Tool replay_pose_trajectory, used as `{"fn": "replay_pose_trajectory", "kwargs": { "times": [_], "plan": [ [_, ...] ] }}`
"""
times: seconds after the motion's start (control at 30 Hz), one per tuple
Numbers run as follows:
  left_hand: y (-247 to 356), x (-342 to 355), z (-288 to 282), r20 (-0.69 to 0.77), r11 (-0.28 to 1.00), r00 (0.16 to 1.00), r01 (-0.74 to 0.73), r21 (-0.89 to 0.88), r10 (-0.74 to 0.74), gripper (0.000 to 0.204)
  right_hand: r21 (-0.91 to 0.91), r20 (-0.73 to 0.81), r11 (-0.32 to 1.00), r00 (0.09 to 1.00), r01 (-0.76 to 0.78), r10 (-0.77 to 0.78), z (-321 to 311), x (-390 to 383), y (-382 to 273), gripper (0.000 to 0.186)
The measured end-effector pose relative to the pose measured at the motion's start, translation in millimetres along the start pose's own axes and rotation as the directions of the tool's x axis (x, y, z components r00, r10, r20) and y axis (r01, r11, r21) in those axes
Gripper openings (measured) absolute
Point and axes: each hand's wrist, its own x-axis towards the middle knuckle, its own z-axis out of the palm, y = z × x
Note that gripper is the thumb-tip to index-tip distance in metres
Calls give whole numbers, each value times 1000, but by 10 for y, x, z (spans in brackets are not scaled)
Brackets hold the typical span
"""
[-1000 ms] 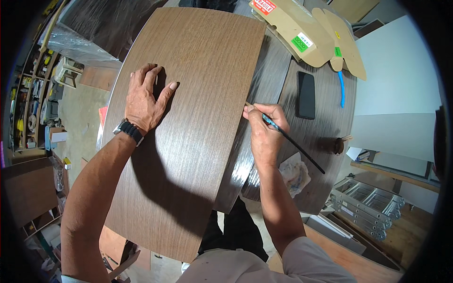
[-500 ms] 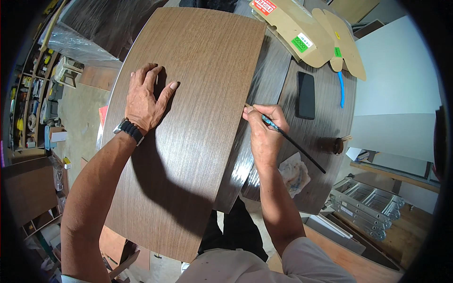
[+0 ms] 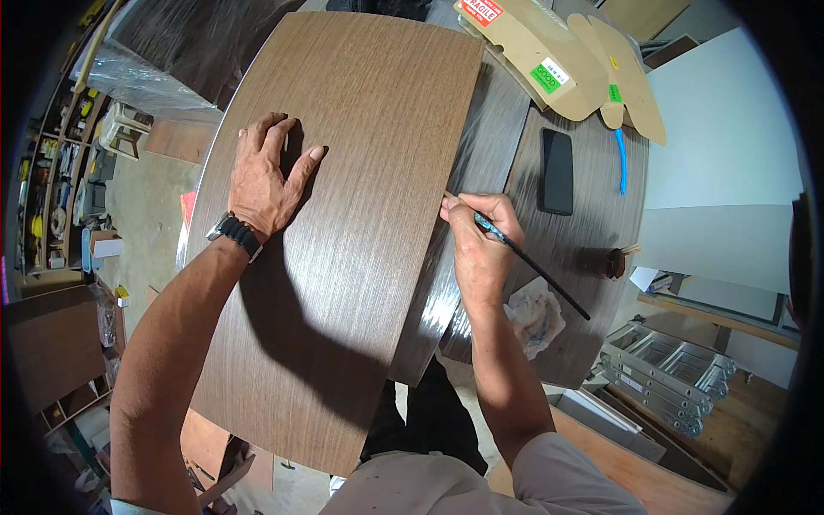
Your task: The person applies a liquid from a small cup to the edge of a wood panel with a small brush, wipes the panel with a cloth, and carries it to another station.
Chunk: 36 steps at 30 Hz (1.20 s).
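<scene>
A large brown wood-grain panel [image 3: 369, 189] lies in front of me. My left hand [image 3: 264, 178] rests on it with fingers spread, a dark watch on the wrist. At the panel's right edge my right hand [image 3: 483, 245] pinches a slim paintbrush [image 3: 545, 276] with a long black handle and a blue patterned section. The brush's tip is at the panel's edge, mostly hidden by my fingers. A stained, crumpled cloth or paper [image 3: 534, 318] lies just right of my right forearm.
On the dark wood-grain surface to the right are a black phone [image 3: 556, 172], a blue strip [image 3: 621, 163] and a small dark jar [image 3: 611, 264] with sticks. An opened cardboard box [image 3: 549, 64] lies at the back. A folded metal ladder [image 3: 665, 369] is at lower right.
My right hand and the paintbrush have shifted slightly toward me along the panel's right edge. My left hand stays in place.
</scene>
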Motion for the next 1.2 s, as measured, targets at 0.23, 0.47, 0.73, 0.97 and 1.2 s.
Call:
{"fn": "replay_pose_trajectory", "kwargs": {
  "times": [0.23, 0.47, 0.73, 0.97, 1.2],
  "plan": [
    [2, -2, -4, -10, 1000, 1000, -9, -15, 9, 61, -5, -9, 1000, 1000, 18, -18, -6, -65, 10, 8],
    [-30, 0, 25, -26, 1000, 999, -26, 0, 26, 60, 27, -21, 999, 1000, 17, -17, -4, -147, 31, 9],
    [-50, -7, 40, -34, 1000, 999, -20, 8, 20, 64, 10, -24, 1000, 999, 26, -25, -4, -249, 39, 10],
    [-13, -4, 34, -15, 1000, 1000, 0, -12, 0, 67, -22, -23, 999, 999, 43, -44, -35, -339, 12, 10],
    [-12, -5, 26, -8, 1000, 1000, 10, -7, -10, 68, 1, -26, 999, 999, 39, -39, -40, -419, 20, 9]
  ]
}}
